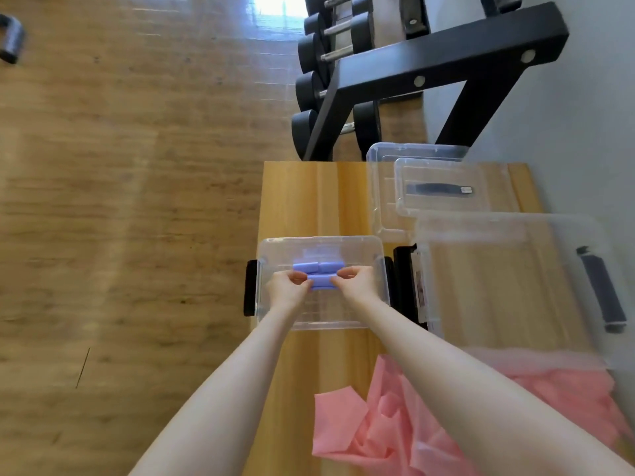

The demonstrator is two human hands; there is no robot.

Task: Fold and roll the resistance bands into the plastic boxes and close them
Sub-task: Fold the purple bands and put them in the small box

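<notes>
Over the small clear box (261,249) my left hand (287,286) and right hand (355,283) pinch the ends of a rolled purple band (321,282); two more purple rolls (318,267) lie inside just behind it. Right of that box stands a bigger clear box (508,286), behind it two lids (443,187), and nearer me pink bands (395,427) lie heaped

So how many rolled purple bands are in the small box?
3: two side by side, and one nearer pinched by the left hand and right hand. More may be hidden.
</notes>
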